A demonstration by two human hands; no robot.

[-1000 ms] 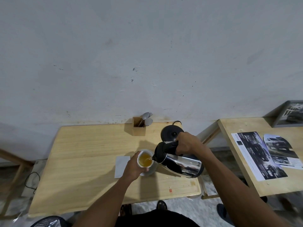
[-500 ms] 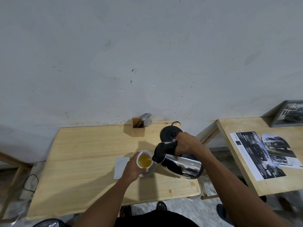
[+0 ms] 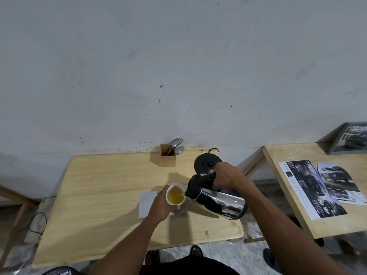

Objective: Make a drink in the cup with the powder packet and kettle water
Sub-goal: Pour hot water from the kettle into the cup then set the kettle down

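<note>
Cup (image 3: 175, 196) at frame centre, clasped by L hand (image 3: 162, 204); yellow liquid near rim. R hand (image 3: 225, 175) clenched on kettle (image 3: 217, 199) handle, tilted, spout at rim. Risk: overfill, hot spill onto L fingers if tilt isn't eased.

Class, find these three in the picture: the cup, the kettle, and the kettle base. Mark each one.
cup (image 3: 175, 197): head view, on the yellow drink inside it.
kettle (image 3: 222, 202): head view, on its shiny steel side.
kettle base (image 3: 205, 162): head view, on its black top by the centre connector.
</note>
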